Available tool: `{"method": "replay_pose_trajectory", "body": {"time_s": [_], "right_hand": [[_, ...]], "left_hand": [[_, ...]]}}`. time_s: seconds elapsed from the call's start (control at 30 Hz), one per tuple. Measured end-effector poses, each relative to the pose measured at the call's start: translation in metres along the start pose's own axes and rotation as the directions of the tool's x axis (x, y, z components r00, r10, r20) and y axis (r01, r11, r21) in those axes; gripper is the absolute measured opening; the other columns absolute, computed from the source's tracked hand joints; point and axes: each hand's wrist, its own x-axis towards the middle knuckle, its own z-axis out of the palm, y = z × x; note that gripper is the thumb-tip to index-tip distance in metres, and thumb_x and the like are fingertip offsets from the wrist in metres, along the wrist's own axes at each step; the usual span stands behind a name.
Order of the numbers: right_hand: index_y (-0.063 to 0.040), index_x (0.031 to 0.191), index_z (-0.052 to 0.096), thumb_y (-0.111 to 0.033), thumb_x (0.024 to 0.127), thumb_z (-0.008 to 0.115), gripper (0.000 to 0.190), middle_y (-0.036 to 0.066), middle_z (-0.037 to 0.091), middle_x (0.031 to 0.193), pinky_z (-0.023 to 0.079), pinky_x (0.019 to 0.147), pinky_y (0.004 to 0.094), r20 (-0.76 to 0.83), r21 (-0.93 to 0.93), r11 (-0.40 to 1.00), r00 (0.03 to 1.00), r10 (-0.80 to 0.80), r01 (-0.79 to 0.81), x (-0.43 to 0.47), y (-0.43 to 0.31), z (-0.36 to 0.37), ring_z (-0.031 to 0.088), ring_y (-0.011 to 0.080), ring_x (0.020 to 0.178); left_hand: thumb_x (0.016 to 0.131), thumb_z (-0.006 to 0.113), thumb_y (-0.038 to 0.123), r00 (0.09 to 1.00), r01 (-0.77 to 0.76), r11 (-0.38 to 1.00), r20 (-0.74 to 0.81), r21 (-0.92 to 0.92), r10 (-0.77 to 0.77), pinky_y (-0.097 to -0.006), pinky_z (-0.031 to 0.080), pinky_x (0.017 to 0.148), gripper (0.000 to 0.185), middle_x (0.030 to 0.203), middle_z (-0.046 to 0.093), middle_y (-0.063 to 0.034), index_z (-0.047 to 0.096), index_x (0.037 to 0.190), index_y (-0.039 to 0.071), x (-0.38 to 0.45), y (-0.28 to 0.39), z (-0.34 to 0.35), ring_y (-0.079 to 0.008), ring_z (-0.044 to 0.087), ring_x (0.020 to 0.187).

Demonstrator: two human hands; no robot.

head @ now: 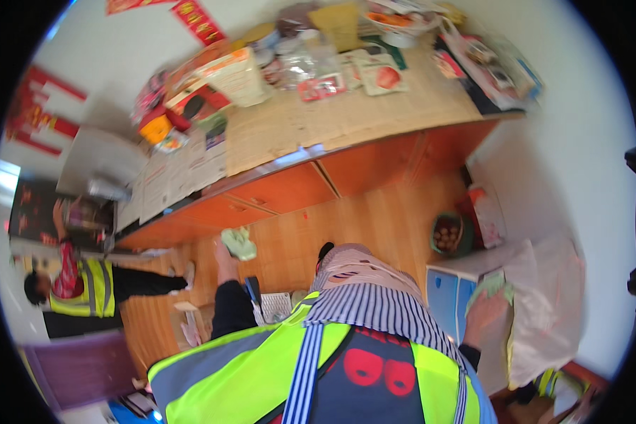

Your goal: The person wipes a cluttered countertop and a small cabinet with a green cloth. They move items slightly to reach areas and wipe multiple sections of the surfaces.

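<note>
My left hand (225, 259) is stretched out over the wooden floor, shut on a pale green cloth (238, 244) that hangs beside its fingers. To the right, my right hand (488, 311) presses down on a second green cloth (495, 286). That cloth lies on the top edge of a low cabinet (437, 291) with blue drawer fronts, next to a pale plastic cover (548, 307).
A long counter (318, 119) with orange doors holds bags and packets. A basket of round brown items (448, 237) stands on the floor near the right wall. At the left, a person in a yellow vest (87, 286) stands at a dark worktop. An open cardboard box (183, 323) lies below my left arm.
</note>
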Motion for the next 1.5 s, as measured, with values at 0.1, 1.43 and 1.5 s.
{"method": "replay_pose_trajectory", "body": {"time_s": [0.1, 1.43, 1.5], "right_hand": [[0.001, 0.147, 0.029, -0.046, 0.093, 0.053, 0.076, 0.027, 0.035, 0.148, 0.014, 0.117, 0.0494, -0.084, 0.302, 0.953, 0.994, 0.066, -0.038, 0.024, -0.028, -0.001, 0.026, 0.0418, 0.14], [0.002, 0.144, 0.033, -0.043, 0.091, 0.055, 0.073, 0.027, 0.037, 0.141, 0.022, 0.114, 0.0482, -0.2, 0.156, 0.985, 0.974, 0.11, -0.079, 0.032, -0.045, -0.009, 0.031, 0.0398, 0.136], [0.002, 0.143, 0.033, -0.044, 0.091, 0.054, 0.073, 0.027, 0.037, 0.141, 0.022, 0.114, 0.0483, -0.199, 0.173, 0.981, 0.972, 0.124, -0.09, 0.033, -0.047, -0.009, 0.031, 0.0401, 0.136]], "left_hand": [[0.098, 0.048, 0.036, 0.945, 0.26, 0.95, 0.156, 0.172, -0.287, -0.0469, 0.053, 0.088, 0.031, 0.103, 0.065, -0.0073, 0.061, 0.108, 0.009, -0.041, -0.067, -0.002, -0.0268, 0.063, 0.098], [0.099, 0.048, 0.033, 0.701, 0.457, 0.467, 0.017, 0.757, -0.713, -0.0397, 0.054, 0.086, 0.041, 0.113, 0.062, -0.0134, 0.055, 0.119, -0.001, -0.044, -0.105, 0.054, -0.0278, 0.063, 0.102], [0.099, 0.049, 0.033, 0.712, 0.398, 0.488, 0.074, 0.777, -0.699, -0.04, 0.054, 0.087, 0.041, 0.114, 0.062, -0.0132, 0.055, 0.12, -0.001, -0.029, -0.108, 0.047, -0.0279, 0.063, 0.103]]}}
